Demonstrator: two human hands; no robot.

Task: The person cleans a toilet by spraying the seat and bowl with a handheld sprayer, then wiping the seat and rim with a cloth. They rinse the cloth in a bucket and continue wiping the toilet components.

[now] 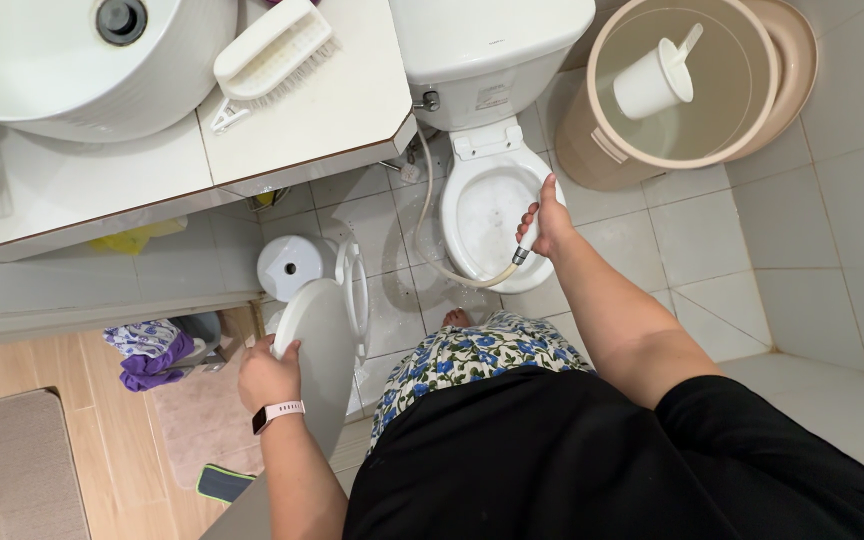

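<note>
My right hand grips a white spray nozzle on a cream hose, held over the right rim of the white toilet bowl. The bowl has no seat on it. My left hand, with a pale watch band at the wrist, holds the detached white toilet lid upright on the floor to the left of the bowl. The seat ring hangs beside the lid.
A beige bucket with a white dipper stands right of the toilet. A counter holds a white basin and a scrub brush. A small white bin sits under it. Purple cloths lie at the doorway.
</note>
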